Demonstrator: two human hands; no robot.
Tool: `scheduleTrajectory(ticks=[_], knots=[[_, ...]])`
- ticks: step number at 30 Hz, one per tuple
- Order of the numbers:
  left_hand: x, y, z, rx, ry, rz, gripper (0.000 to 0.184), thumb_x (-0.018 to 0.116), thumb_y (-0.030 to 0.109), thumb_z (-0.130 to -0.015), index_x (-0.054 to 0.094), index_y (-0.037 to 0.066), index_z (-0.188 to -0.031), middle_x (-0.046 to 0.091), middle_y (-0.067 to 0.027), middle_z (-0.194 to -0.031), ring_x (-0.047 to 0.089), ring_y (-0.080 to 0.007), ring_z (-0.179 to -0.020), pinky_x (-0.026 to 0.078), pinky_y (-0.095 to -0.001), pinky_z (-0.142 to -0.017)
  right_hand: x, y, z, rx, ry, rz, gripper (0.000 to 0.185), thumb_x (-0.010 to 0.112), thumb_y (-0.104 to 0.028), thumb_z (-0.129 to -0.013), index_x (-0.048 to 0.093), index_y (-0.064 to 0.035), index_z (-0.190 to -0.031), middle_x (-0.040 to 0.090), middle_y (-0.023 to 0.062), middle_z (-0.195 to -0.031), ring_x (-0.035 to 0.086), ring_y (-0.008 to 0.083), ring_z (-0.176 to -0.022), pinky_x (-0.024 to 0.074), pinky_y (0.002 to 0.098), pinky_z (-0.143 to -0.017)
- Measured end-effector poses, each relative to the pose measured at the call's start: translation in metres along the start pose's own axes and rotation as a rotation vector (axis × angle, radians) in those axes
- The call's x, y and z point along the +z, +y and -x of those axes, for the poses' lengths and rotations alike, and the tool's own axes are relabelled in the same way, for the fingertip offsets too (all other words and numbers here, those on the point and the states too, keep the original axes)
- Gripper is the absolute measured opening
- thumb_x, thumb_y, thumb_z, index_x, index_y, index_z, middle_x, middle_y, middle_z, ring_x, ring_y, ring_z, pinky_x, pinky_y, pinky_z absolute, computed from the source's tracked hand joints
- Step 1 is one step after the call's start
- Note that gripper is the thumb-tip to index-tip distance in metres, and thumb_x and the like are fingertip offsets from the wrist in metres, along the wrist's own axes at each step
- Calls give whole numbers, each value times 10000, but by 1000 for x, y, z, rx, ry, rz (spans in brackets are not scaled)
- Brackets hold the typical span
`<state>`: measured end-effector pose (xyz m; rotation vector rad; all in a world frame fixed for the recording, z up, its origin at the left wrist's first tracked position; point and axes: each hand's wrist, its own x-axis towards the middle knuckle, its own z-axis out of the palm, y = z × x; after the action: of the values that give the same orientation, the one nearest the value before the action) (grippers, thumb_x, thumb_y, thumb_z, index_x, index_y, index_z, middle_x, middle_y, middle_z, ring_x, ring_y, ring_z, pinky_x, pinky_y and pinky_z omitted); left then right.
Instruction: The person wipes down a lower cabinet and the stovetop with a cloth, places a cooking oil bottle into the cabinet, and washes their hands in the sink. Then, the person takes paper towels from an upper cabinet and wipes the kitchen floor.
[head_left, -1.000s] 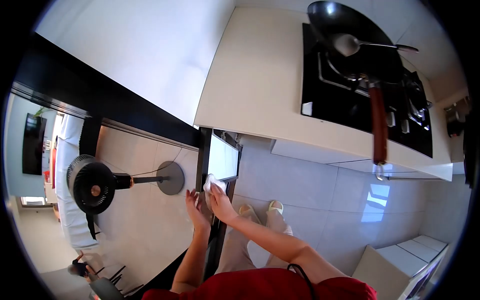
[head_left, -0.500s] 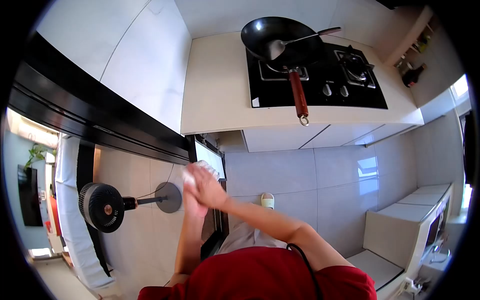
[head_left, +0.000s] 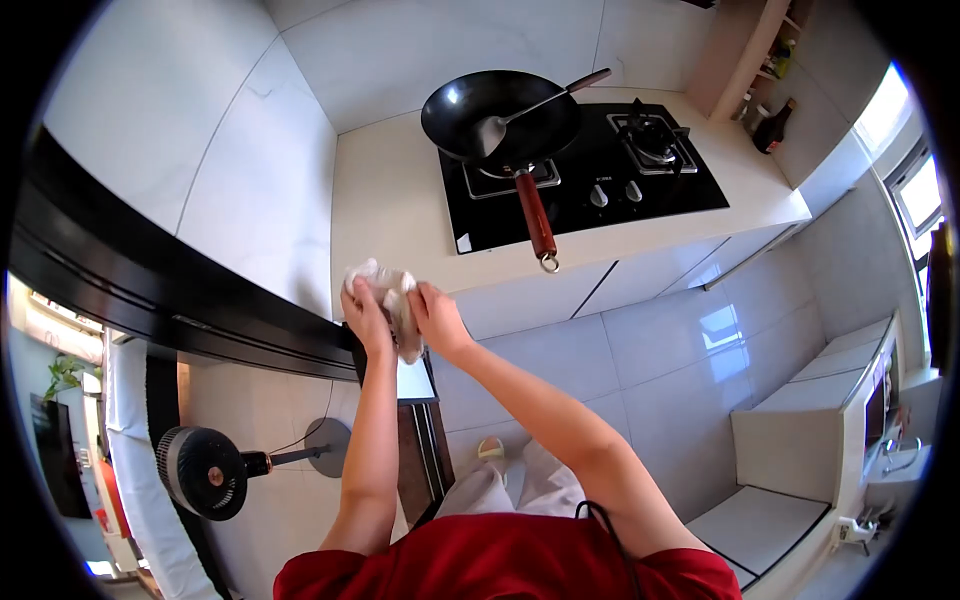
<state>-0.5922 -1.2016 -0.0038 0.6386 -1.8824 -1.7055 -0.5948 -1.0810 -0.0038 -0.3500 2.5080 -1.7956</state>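
Note:
A crumpled off-white cloth (head_left: pixel 405 325) hangs between my two hands, just in front of the counter's left front corner. My left hand (head_left: pixel 369 320) is closed on its left side, thumb on top. On the other side, the fingers of my right hand (head_left: pixel 438 318) pinch its edge. Beyond my hands, a black wok (head_left: pixel 520 140) with a red-brown handle (head_left: pixel 535 215) sits over the left burner. A metal spatula (head_left: pixel 492 132) rests in the wok, its handle lying over the rim.
The black gas stove (head_left: pixel 660 195) is set into a pale counter (head_left: pixel 385 200). Dark sliding-door framing (head_left: pixel 180 290) runs along my left, with a standing fan (head_left: pixel 205 472) past it. A dark bottle (head_left: pixel 773 128) stands at the back right. White cabinets (head_left: pixel 790 440) line the right side.
My hands, earlier pressed together and blurred around the cloth, have come apart and moved up towards the counter. The cloth now spreads between them. The view has shifted.

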Motion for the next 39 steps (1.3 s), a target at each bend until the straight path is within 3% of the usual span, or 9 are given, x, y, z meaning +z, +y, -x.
scheduleTrajectory(ticks=[2, 3, 4, 6, 7, 15, 20, 31, 39], knots=[[22, -59, -22, 191, 73, -298, 524, 455, 379, -935, 448, -49, -1237, 538, -201, -1169, 515, -300, -1109, 407, -368, -929, 1, 38, -32, 158, 109, 41, 278, 501, -144, -878, 498, -32, -1132, 575, 195, -1061, 535, 413, -959, 433, 455, -818], [34, -85, -34, 391, 132, -595, 517, 470, 352, -929, 438, -50, -1252, 516, -248, -1195, 484, -353, -1147, 371, -400, -974, -8, 47, -40, -25, 240, 239, 331, 517, -145, -862, 483, -50, -1177, 549, 172, -1135, 497, 371, -1057, 405, 446, -883], [40, -99, -37, 285, -142, -870, 482, 473, 302, -919, 430, -1, -1291, 456, -260, -1277, 400, -427, -1207, 280, -451, -1038, -18, 60, -47, -208, 371, 429, 389, 534, -146, -846, 468, -68, -1221, 523, 148, -1210, 459, 329, -1155, 376, 437, -948], [60, -123, -18, 640, -16, -1150, 424, 462, 262, -918, 463, 50, -1285, 455, -199, -1311, 387, -429, -1215, 271, -487, -1029, -28, 84, -45, -367, 119, 539, 423, 548, -163, -833, 466, -73, -1238, 488, 123, -1261, 398, 289, -1220, 326, 433, -1002], [64, -124, -16, 632, -14, -1166, 424, 462, 262, -918, 463, 50, -1285, 455, -199, -1311, 387, -429, -1215, 271, -487, -1029, -31, 95, -45, -524, -124, 644, 458, 562, -181, -820, 465, -77, -1255, 453, 98, -1311, 337, 248, -1286, 275, 429, -1056], [153, -88, 51, 640, -20, -1087, 369, 501, 152, -893, 504, 54, -1249, 518, -180, -1240, 460, -389, -1122, 342, -479, -964, -114, 147, -60, -656, -137, 641, 364, 601, -184, -792, 556, -82, -1138, 492, 61, -1273, 447, 240, -1215, 245, 457, -1086], [232, -102, 101, 535, -146, -882, 444, 521, 216, -872, 469, 38, -1275, 465, -166, -1310, 420, -370, -1188, 271, -477, -1034, -219, 169, -59, -592, -189, 814, 405, 594, -253, -801, 524, -128, -1181, 515, 10, -1232, 427, 221, -1211, 189, 453, -1111], [388, -47, 196, 802, -463, -963, 538, 589, 297, -823, 459, 68, -1291, 447, -137, -1307, 385, -341, -1201, 289, -475, -1035, -425, 222, -36, -379, -95, 960, 465, 647, -289, -766, 526, -220, -1209, 490, -74, -1270, 371, 205, -1257, 123, 486, -1128], [513, -33, 246, 865, -739, -729, 502, 599, 157, -820, 466, 62, -1294, 400, -137, -1359, 382, -339, -1199, 310, -446, -1018, -551, 267, -21, -203, 17, 1042, 453, 629, -258, -770, 510, -234, -1207, 489, -79, -1283, 359, 218, -1278, 113, 494, -1124]])
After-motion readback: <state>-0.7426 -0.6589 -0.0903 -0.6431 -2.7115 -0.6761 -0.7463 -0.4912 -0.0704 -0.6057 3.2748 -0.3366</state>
